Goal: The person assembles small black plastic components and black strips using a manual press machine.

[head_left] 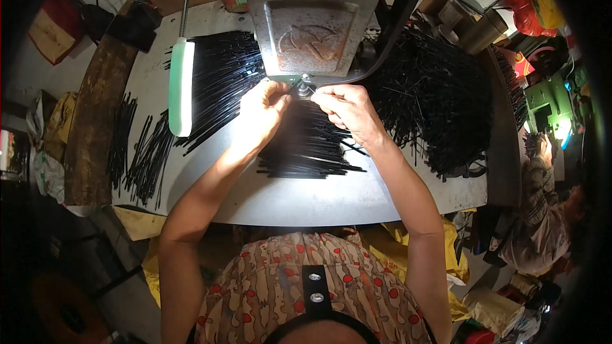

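My left hand (262, 112) and my right hand (349, 109) meet at the small metal tool head (303, 89) under the green and grey machine (312, 35). The fingers of both are pinched close to the tool, one hand on each side. Whatever the fingertips hold is too small and too brightly lit to name. Below and between my wrists lies a pile of thin black rods (306, 153). A larger bundle of black rods (223, 83) fans out beside my left hand, and a thick heap of black rods (440, 99) lies right of my right hand.
A lit green lamp (182, 89) on a bendy neck stands at the left. More black rods (150, 159) lie near the left end of the white tabletop (306, 207). A dark curved arm (392, 32) reaches down beside the machine. Another person (542, 223) sits at a green machine far right.
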`<state>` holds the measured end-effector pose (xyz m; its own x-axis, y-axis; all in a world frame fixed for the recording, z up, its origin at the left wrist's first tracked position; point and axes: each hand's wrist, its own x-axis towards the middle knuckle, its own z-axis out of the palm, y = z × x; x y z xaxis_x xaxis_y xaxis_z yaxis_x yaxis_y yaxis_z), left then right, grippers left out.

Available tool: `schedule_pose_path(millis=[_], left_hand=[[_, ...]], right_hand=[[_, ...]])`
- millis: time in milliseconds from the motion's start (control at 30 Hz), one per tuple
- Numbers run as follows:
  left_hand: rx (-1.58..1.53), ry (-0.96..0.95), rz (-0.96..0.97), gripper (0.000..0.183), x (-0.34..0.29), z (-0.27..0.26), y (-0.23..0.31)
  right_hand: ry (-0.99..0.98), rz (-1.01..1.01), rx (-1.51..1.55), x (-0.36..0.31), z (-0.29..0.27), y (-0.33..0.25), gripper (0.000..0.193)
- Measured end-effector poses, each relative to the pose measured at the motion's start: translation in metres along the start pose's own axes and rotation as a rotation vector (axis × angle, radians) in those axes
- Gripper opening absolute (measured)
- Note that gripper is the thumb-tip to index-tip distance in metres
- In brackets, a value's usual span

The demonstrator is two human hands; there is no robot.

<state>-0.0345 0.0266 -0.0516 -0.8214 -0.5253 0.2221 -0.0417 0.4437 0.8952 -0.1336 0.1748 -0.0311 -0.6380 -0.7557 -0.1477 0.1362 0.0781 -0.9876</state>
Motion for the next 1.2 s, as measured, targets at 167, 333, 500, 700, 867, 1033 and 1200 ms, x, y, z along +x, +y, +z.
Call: schedule_pose_path(millis=[167,333,500,700,867,1033,1200], left_hand=[[-0.006,-0.01,-0.038,0.014,-0.001,0.002,0.007],[-0.002,-0.02,-0.032,0.014,0.001,0.003,0.0],[0.048,-0.011,0.054,0.017,0.003,0.005,-0.005],[0.159,0.003,0.267,0.017,0.004,0.003,-0.005],[0.453,0.037,0.475,0.017,-0.004,0.004,-0.005],[0.07,-0.151,0.489,0.01,-0.037,0.006,0.016],[0.523,0.001,0.402,0.009,-0.031,-0.027,0.001]], right_hand=[[-0.017,-0.006,-0.01,0.0,-0.002,-0.001,0.012],[-0.04,-0.023,-0.019,0.002,-0.002,0.002,0.011],[-0.019,-0.054,-0.052,0.006,-0.003,0.006,0.009],[-0.014,-0.062,-0.063,0.007,-0.002,0.008,0.008],[-0.036,-0.03,-0.043,0.007,0.001,0.004,0.01],[-0.075,0.014,0.03,0.005,0.003,0.003,0.014],[-0.064,0.07,0.05,0.005,-0.004,0.002,0.015]])
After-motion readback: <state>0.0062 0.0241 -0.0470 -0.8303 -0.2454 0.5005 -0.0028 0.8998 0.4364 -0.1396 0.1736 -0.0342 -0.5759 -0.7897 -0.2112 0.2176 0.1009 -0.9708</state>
